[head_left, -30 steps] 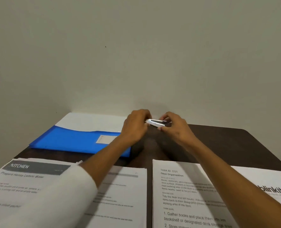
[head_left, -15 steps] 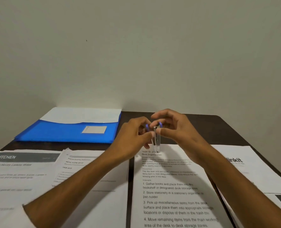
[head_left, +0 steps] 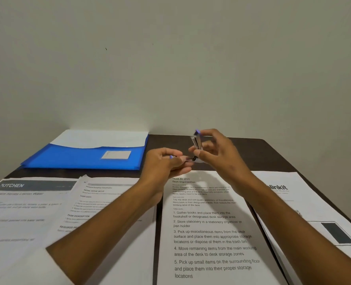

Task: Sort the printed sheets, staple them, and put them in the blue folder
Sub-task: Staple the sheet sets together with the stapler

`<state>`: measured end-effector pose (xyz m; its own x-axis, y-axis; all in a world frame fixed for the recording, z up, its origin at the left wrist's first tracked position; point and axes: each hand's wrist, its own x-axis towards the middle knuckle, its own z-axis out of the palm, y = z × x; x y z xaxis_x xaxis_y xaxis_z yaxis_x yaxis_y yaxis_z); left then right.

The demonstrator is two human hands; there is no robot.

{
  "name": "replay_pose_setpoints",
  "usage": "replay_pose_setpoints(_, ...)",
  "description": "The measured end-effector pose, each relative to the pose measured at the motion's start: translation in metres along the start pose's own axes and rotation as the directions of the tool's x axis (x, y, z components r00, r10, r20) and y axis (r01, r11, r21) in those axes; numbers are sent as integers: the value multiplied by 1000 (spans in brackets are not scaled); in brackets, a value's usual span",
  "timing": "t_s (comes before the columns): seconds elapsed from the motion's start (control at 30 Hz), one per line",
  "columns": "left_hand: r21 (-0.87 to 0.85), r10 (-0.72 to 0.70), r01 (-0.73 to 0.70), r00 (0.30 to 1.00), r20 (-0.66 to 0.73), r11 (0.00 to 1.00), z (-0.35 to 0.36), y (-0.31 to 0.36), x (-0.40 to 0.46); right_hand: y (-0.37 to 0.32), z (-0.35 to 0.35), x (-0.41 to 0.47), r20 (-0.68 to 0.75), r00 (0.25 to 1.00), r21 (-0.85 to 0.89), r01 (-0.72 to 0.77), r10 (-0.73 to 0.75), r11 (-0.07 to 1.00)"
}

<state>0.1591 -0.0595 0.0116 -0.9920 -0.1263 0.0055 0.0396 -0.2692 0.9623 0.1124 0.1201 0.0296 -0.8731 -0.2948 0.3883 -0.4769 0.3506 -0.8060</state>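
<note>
The right hand (head_left: 217, 153) pinches a small metal stapler (head_left: 197, 143) between thumb and curled fingertips, holding it nearly upright above the desk. It looks swung open, with a blue-tipped end at the top. The left hand (head_left: 166, 163) curls round the other, lower end, where a second blue tip and a dark pin or hinge show between the fingers; what exactly it grips is too small to tell.

Below the hands lies the "Desk Organization" sheet (head_left: 207, 233), with the "blinkit" sheet (head_left: 294, 202) to its right and the "KITCHEN" sheet (head_left: 26, 202) and another printed sheet (head_left: 108, 202) to the left. The blue folder (head_left: 78, 159) rests at the back left of the dark table (head_left: 273, 155), white paper already showing from its pocket.

Judging from this, the risk is that the open stapler slips or snaps shut on a fingertip, or spills its staples over the sheets. The piles are also unstapled and could mix if brushed by a forearm.
</note>
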Motion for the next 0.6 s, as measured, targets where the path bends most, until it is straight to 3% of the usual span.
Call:
replay_pose_setpoints(0.1,3,20,-20,993,114,1000,-3,5,9,9,3,5,3,999,-144,36,-36,989)
replay_pose_setpoints(0.17,279,61,-110,982,178,954,-14,5,21,17,2,11,-26,1000,-143,10,-14,990)
replay_pose_setpoints(0.23,646,96,-193,978,182,739,-32,3,34,27,-4,17,-103,994,-139,-56,41,989)
replay_pose_setpoints(0.3,792,60,-182,982,182,583,-51,0,41,40,-12,21,-169,979,-137,-138,114,981)
replay_pose_setpoints(0.43,841,-11,-179,977,214,511,-69,-14,45,69,-23,18,-291,925,-61,-272,244,960)
replay_pose_setpoints(0.6,835,32,-219,971,235,504,-83,-27,52,77,-29,11,-366,859,237,-285,357,929)
